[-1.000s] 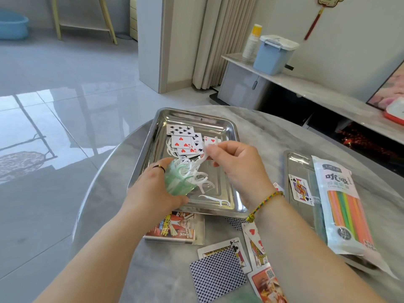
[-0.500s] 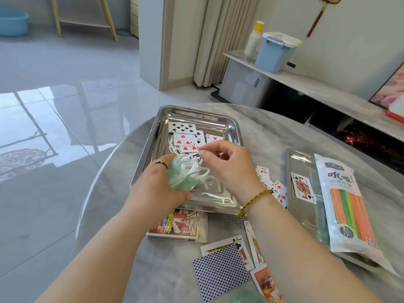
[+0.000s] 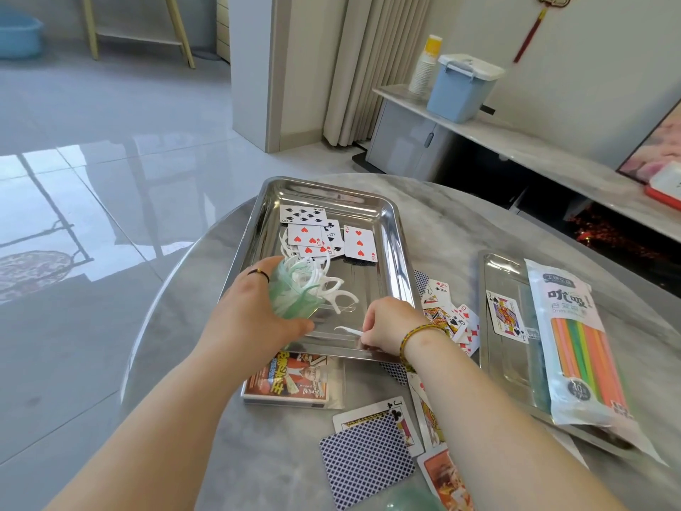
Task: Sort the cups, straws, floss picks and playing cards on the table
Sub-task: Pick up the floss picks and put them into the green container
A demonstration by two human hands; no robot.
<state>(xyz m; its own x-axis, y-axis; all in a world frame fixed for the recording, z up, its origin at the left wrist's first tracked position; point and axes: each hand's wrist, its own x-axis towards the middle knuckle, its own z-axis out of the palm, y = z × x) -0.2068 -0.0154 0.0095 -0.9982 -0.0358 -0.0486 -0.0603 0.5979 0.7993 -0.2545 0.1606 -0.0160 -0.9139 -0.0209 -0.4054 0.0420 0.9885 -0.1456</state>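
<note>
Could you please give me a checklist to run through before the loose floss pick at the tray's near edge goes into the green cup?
1. Left hand grips the green cup: ok.
2. Cup mouth tilted toward the right hand: ok.
3. Stored picks contained: not ok, several stick out past the rim.
4. Pinch on the loose floss pick: cannot tell; the fingertips meet its near end.
5. Tray floor between pick and cup bare: ok.
</note>
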